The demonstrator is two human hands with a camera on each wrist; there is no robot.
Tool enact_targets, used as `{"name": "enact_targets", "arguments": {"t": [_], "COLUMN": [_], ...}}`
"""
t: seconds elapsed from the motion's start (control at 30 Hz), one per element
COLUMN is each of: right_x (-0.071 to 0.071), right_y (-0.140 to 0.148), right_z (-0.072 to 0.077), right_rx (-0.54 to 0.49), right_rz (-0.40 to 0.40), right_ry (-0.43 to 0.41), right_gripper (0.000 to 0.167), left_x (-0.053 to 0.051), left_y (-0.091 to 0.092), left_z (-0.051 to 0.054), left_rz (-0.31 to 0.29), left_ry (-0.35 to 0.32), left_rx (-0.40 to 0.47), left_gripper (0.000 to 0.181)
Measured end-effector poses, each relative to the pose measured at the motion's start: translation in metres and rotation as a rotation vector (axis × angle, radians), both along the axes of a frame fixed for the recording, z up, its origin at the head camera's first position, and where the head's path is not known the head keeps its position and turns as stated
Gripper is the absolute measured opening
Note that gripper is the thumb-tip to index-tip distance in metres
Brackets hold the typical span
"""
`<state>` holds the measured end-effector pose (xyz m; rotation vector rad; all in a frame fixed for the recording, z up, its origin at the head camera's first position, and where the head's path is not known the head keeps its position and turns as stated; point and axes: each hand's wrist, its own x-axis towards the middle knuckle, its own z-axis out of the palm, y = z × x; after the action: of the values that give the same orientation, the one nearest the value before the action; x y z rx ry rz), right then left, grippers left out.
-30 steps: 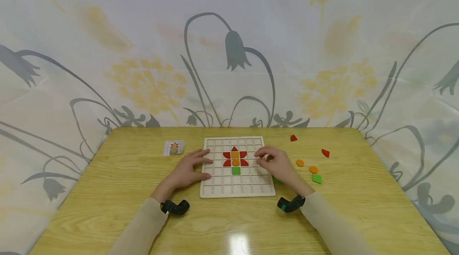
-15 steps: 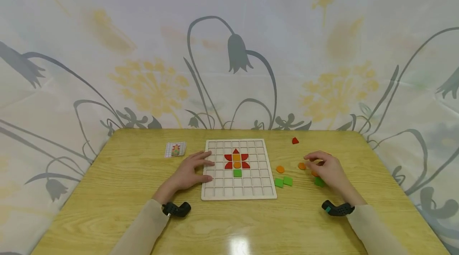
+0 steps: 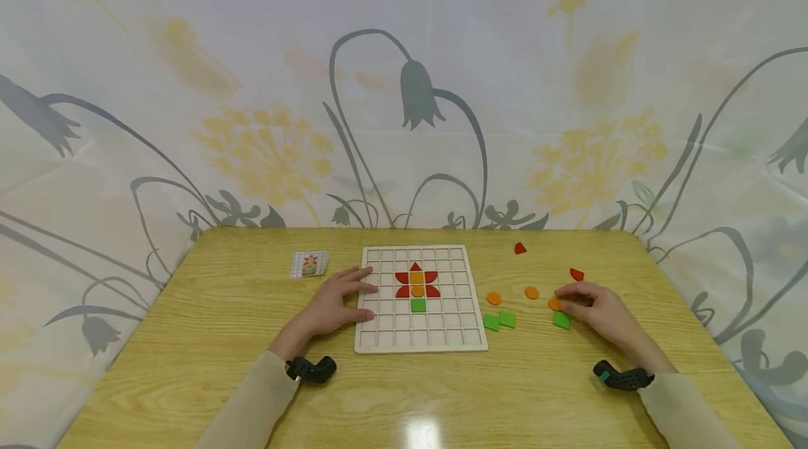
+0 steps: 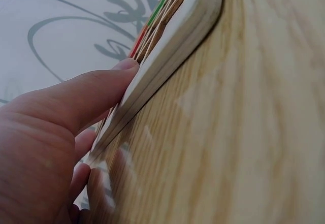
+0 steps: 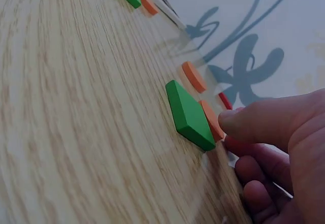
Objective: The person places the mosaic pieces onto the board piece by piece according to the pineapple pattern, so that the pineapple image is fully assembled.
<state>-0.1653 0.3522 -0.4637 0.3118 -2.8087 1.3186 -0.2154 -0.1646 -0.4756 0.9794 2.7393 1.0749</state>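
We have a wooden table (image 3: 189, 323) before us, and the white grid board (image 3: 442, 342) lies flat near its middle. Our left hand (image 3: 331, 303) rests on the board's left edge, fingers spread and thumb on the rim, gripping no piece. Our right hand (image 3: 596, 306) is off to the right among the loose pieces, with its fingertips at an orange disc (image 3: 554, 304); thumb and finger are close together there, but we cannot tell whether they pinch it or only touch it.

Beyond our left hand lies the picture card (image 3: 310, 264), well apart from the pieces. Its printed flower is too small for us to count the parts, though we see red at the top and green lower down.

On the board, one orange square (image 3: 416, 278) and one green square (image 3: 419, 305) sit in their cells, with a placed disc (image 3: 418, 291) between them. Four red petals (image 3: 402, 277) flank the orange, and a red triangle (image 3: 415, 266) tops it. We judge the upper flower mostly done and the green below it only begun.

Off the board we count three loose green squares (image 3: 492, 323), two of them by the board's right edge, two more orange discs (image 3: 494, 298) and two loose red pieces (image 3: 520, 248). We cannot tell how many of these the pattern needs.
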Motion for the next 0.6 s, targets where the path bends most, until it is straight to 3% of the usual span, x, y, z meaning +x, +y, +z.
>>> {"name": "enact_targets", "arguments": {"t": [0.43, 0.6], "right_x": [-0.0008, -0.0029], "right_y": [0.0012, -0.0011], "right_z": [-0.0022, -0.0015], "right_rx": [0.002, 0.082], "right_rz": [0.022, 0.016], "right_ry": [-0.003, 0.010], "right_gripper": [0.029, 0.025], "left_x": [-0.0001, 0.0005], "left_y": [0.0005, 0.0007], "left_z": [-0.0004, -0.0001], "left_rz": [0.008, 0.008], "left_ry": [0.008, 0.004], "left_rx": [-0.012, -0.011], "left_gripper": [0.043, 0.043]}}
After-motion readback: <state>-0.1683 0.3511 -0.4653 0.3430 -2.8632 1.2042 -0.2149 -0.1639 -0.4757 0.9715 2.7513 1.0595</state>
